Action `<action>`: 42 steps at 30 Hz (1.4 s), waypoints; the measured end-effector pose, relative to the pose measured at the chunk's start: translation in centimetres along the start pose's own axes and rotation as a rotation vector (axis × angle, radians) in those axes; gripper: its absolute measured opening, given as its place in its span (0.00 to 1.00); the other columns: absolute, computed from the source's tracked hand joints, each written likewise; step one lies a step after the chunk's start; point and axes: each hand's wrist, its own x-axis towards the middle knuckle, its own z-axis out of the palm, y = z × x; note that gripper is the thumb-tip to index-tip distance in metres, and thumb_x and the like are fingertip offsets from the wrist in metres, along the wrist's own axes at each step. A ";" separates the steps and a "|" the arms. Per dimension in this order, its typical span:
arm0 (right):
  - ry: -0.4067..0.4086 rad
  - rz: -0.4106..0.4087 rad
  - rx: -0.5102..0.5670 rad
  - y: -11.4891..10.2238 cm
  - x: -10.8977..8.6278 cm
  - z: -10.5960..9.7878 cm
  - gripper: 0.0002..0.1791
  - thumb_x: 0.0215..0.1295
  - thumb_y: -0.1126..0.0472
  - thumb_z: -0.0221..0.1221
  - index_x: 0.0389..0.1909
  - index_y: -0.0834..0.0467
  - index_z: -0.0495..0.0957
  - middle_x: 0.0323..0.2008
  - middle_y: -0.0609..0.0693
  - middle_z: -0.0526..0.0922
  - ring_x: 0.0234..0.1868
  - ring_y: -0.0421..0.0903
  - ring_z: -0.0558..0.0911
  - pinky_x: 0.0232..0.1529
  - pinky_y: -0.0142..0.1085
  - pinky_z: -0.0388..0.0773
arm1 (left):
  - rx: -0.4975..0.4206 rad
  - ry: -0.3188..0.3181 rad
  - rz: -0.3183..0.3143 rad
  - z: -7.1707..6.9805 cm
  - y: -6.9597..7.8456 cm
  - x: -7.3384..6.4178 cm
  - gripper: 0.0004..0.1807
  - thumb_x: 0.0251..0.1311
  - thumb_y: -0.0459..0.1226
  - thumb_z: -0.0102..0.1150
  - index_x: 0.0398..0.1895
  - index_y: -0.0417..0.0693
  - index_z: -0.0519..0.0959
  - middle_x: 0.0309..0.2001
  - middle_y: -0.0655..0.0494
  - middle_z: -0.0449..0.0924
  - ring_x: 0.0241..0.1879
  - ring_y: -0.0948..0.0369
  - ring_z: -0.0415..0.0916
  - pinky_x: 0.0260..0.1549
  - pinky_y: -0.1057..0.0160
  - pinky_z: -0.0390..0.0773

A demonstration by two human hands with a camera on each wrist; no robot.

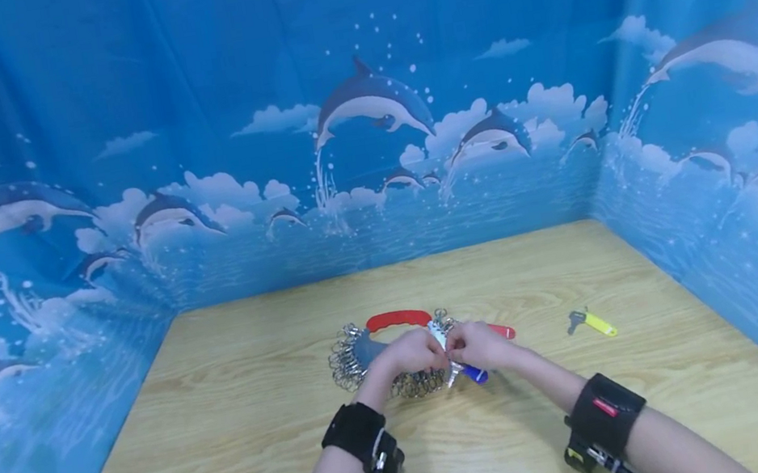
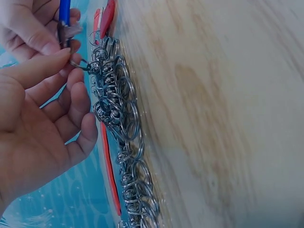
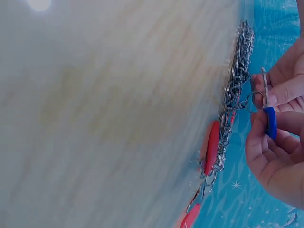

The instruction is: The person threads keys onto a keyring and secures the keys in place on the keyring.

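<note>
Over a key holder with a red handle (image 1: 399,318) and many metal split rings (image 1: 346,362), my two hands meet. With thumb and forefinger, my left hand (image 1: 416,351) pinches a split ring (image 3: 255,98) that hangs from the holder; its other fingers are loosely bent. My right hand (image 1: 479,346) grips a blue key tag (image 3: 270,122), whose metal key (image 3: 265,85) points toward the left hand and touches or nearly touches that ring. The fingertips partly hide where the key meets the ring. A red key tag (image 1: 503,331) lies just beyond my right hand.
To the right, a yellow key tag (image 1: 600,324) with a dark-headed key (image 1: 574,320) lies on the wooden table (image 1: 235,454). A blue dolphin-print curtain (image 1: 260,230) encloses the table's back and sides.
</note>
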 end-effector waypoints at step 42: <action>-0.044 0.120 -0.139 1.0 -0.8 -2.5 0.09 0.54 0.66 0.62 0.36 0.64 0.78 0.31 0.51 0.80 0.30 0.46 0.78 0.38 0.42 0.76 | 0.398 0.018 -0.183 -1.5 -1.3 -4.9 0.18 0.49 0.46 0.67 0.11 0.52 0.69 0.12 0.66 0.63 0.14 0.68 0.60 0.20 0.67 0.64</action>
